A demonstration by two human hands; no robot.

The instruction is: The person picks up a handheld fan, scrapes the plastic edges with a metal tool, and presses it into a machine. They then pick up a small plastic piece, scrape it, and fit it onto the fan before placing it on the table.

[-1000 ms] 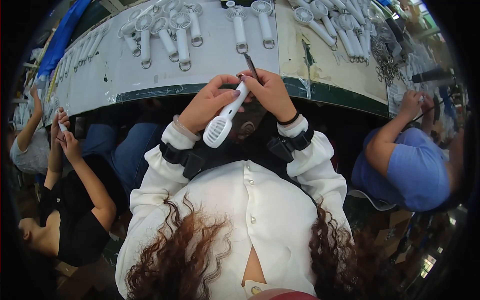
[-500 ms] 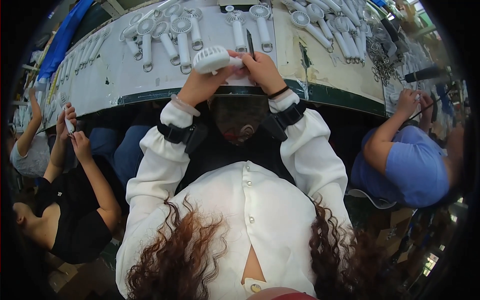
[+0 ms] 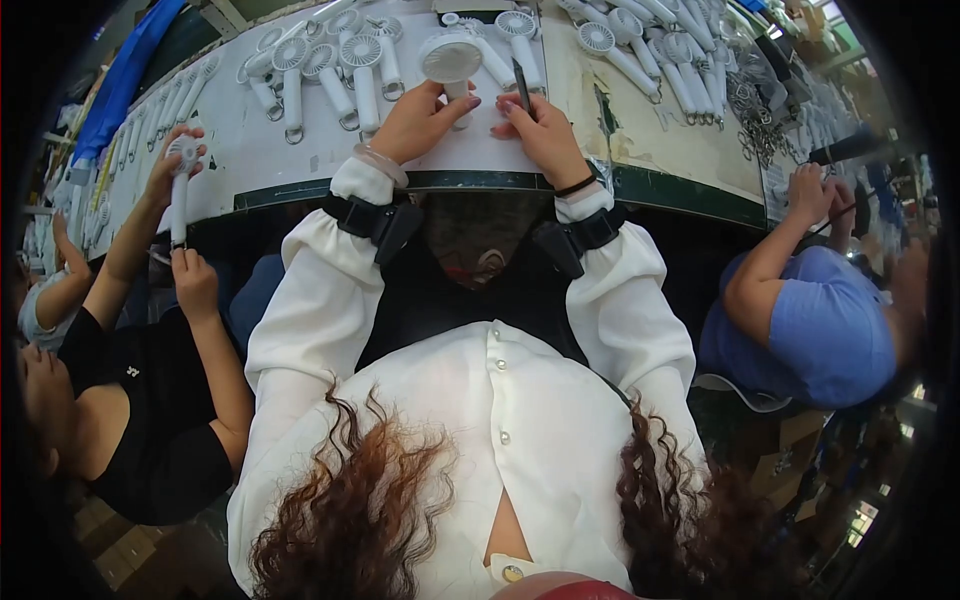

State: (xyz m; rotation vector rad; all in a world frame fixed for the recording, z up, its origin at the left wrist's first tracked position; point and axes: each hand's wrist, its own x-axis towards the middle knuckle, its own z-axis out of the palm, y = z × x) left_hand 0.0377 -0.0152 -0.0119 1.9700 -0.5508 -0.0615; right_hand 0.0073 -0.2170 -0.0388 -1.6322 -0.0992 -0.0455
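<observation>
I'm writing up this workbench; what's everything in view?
long green-edged table: one, pale top, ahead
round-headed plastic fan: one, white, in left hand
slim pen-shaped tool: one, black, in right hand
other handheld plastic fans: many, white, across table
metal chains: uncounted heap, silver, table's right
sheet-like strip: one, blue, upper left
co-workers: three, black, pale and blue tops, both sides
boxy straps: two, black, on wrists
buttoned blouse: one, white, lower centre
left hand, right hand: two, white-sleeved, table edge

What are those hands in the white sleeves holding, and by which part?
The left hand holds a white fan by its handle. The right hand holds a thin dark tool; the gripped part is hidden.
</observation>
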